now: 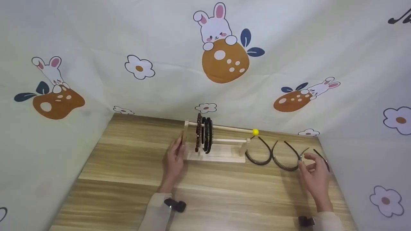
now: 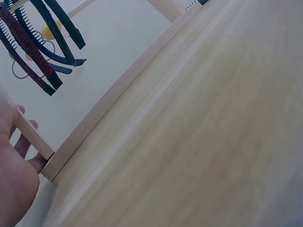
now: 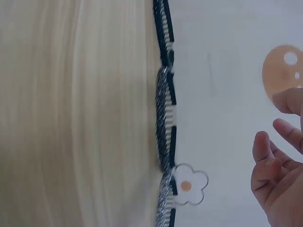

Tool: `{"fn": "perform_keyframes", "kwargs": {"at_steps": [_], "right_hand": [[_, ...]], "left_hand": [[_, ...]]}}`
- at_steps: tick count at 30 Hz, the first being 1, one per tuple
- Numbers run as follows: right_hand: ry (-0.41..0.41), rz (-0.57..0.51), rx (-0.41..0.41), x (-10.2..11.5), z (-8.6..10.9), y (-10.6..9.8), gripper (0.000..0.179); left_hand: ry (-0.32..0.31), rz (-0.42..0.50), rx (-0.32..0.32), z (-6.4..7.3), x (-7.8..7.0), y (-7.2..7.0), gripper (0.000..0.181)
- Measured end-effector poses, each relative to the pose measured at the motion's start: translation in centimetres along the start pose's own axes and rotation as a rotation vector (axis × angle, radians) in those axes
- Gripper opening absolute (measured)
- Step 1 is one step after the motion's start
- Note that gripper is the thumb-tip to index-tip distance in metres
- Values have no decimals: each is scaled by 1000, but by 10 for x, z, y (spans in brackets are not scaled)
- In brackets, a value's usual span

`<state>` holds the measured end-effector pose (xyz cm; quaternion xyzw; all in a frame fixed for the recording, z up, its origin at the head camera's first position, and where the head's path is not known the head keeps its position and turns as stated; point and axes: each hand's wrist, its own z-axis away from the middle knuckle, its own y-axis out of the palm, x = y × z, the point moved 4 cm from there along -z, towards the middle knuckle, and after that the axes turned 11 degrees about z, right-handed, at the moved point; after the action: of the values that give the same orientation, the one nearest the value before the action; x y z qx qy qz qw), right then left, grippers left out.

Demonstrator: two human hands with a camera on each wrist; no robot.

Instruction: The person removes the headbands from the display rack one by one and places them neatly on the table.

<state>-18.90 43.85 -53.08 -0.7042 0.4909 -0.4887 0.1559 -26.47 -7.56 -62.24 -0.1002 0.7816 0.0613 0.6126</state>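
Here, the left hand [image 1: 176, 157] gripped the left end post [image 1: 185, 132] of a wooden rack [image 1: 218, 158], with the palm on one side of the post and fingertips showing past its other edge in the left wrist view. The rack stood toward the back of the table [image 1: 224, 199]. Several dark headbands [image 1: 208, 134], one of them reddish brown, hung close together over its upper rod [image 1: 229, 128], near the left post, their open ends pointing down. A yellow ball [image 1: 255, 132] capped the rod's right end.

To the right of the rack, three more toothed headbands [image 1: 285, 166] made a row on the table, side by side, each one just beside or touching the next. The right hand [image 1: 316, 176] was over the rightmost of them, its fingers loosely bent, the thumb apart from the index finger; in the right wrist view they held nothing. Behind everything hung a pale cloth [image 1: 167, 93] printed with rabbits and flowers. Both arms wore light sleeves [image 1: 155, 211].
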Motion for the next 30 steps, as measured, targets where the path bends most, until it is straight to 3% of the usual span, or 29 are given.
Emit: {"fn": "perform_keyframes", "kwargs": {"at_steps": [12, 21, 30], "right_hand": [[-15, -80, 48, 45, 5, 17, 38], [-144, -137, 4, 84, 8, 28, 33], [-132, -230, 45, 118, 10, 34, 28]], "left_hand": [[-45, 6, 28, 0, 3, 0, 53], [-12, -14, 0, 1, -1, -1, 48], [-28, -13, 27, -1, 2, 0, 50]]}}
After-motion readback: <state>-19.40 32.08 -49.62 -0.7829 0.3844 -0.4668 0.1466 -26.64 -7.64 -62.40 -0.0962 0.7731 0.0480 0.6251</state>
